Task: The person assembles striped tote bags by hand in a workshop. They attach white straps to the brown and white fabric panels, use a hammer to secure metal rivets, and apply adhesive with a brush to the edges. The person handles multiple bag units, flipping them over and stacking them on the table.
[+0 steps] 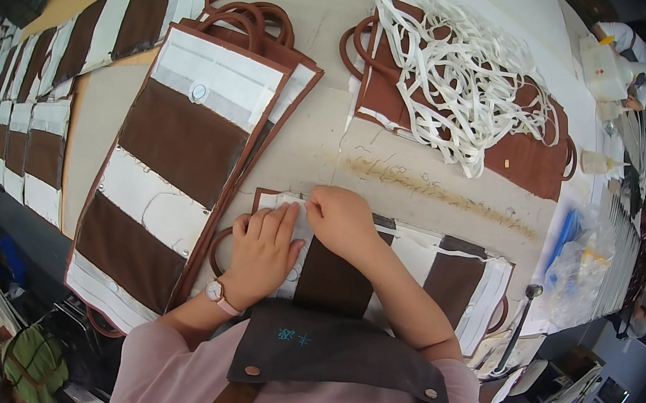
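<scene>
Head-worn fisheye, looking steeply down, close over worktable

A bag-making workshop: stacked brown-and-white bag panels and white straps cover the worktable.

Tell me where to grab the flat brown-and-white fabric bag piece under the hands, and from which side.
Probably best to take the brown-and-white fabric bag piece by its free right end, coming from the right. It lies flat on the table, and the left hand and right hand press its left end, so only that far edge, with its brown loop handle, is uncovered.
</scene>
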A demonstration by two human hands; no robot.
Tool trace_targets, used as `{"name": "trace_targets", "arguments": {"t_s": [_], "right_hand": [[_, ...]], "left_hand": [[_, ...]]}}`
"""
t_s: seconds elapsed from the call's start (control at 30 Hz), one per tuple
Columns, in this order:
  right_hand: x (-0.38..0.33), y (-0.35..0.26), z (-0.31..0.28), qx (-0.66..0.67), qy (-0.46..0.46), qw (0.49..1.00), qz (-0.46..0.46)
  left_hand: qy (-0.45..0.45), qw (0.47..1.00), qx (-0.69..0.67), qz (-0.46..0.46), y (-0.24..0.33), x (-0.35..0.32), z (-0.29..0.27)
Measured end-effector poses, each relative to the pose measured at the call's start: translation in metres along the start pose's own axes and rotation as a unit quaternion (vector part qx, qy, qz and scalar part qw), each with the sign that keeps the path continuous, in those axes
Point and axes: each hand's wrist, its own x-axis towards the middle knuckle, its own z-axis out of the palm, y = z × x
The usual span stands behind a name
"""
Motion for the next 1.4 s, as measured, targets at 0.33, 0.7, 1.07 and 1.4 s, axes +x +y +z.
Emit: {"name": "trace_targets", "arguments": {"t_s": [0.33,0.7,1.07,1.4], "right_hand": [[0.001,0.002,0.005,-0.012,0.010,1.000,-0.015],[0.005,-0.003,0.008,-0.049,-0.006,0.999,-0.013],[-0.040,0.021,-0.034,0.046,0.041,0.997,0.056],[-0.041,0.032,-0.018,-0.019,0.091,0.995,0.036]], "left_hand": [[0.000,1.000,0.010,0.001,0.001,0.002,0.001],[0.017,1.000,0.021,-0.004,0.003,0.009,0.000],[-0.014,0.999,0.036,0.014,-0.001,0.002,0.000],[-0.026,0.998,0.049,0.011,0.002,0.002,-0.002]]}}
